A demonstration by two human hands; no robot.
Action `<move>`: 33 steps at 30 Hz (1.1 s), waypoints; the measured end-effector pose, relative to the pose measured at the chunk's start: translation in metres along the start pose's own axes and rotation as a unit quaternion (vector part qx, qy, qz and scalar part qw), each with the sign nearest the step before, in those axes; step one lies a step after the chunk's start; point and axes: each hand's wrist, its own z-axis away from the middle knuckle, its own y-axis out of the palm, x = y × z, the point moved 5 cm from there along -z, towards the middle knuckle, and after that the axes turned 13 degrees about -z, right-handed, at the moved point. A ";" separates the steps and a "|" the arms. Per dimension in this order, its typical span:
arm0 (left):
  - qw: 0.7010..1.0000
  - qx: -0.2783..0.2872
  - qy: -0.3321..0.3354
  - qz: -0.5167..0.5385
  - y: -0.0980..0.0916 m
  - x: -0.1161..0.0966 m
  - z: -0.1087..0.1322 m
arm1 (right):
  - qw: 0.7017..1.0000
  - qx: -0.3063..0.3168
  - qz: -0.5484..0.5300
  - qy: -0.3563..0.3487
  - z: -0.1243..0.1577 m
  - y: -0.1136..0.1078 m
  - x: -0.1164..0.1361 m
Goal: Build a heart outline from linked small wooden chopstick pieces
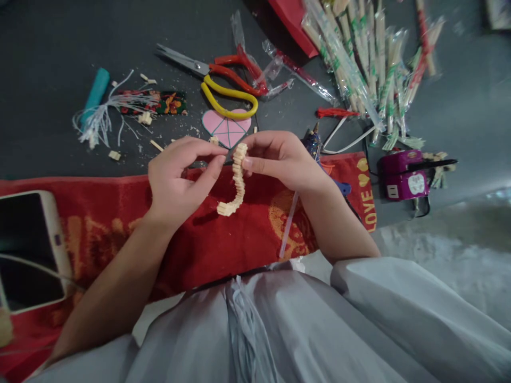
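My right hand [279, 159] pinches the upper end of a curved strip of short wooden stick pieces [238, 183] joined side by side. The strip hangs in an S-like bend over the red towel [191, 255]. Just left of it, the thumb and forefinger of my left hand [181, 175] are pressed together; whatever they hold, if anything, is too small to make out. Beyond both hands lies a pink heart-shaped card [225, 127] with dark lines on it. Scissors [229, 85] with red and yellow handles rest partly over that card.
Wrapped chopsticks [367, 58] are piled at the upper right. A glue gun [313, 143] lies by my right wrist, near a purple box-like device [403, 173]. A white-framed tablet [32, 250] is at left. White strings [107, 111] and wood scraps litter the grey table [120, 32].
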 end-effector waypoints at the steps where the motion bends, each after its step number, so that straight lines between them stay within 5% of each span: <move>1: 0.999 -0.012 0.038 -0.035 -0.002 -0.003 0.000 | 1.000 -0.001 -0.016 0.006 0.000 0.000 0.000; 6: 0.979 -0.048 0.154 -0.127 -0.004 -0.011 0.002 | 0.998 -0.009 -0.059 0.029 -0.001 0.004 0.001; 11: 0.966 -0.019 0.202 -0.159 -0.003 -0.013 0.007 | 0.997 -0.019 -0.062 0.050 0.001 0.005 0.000; 23: 0.993 0.102 0.019 -0.054 0.005 0.006 0.004 | 0.996 -0.010 -0.052 0.066 0.002 0.003 -0.002; 33: 0.991 0.105 -0.084 0.008 0.006 0.013 0.006 | 0.995 -0.011 -0.066 0.071 0.003 0.003 -0.001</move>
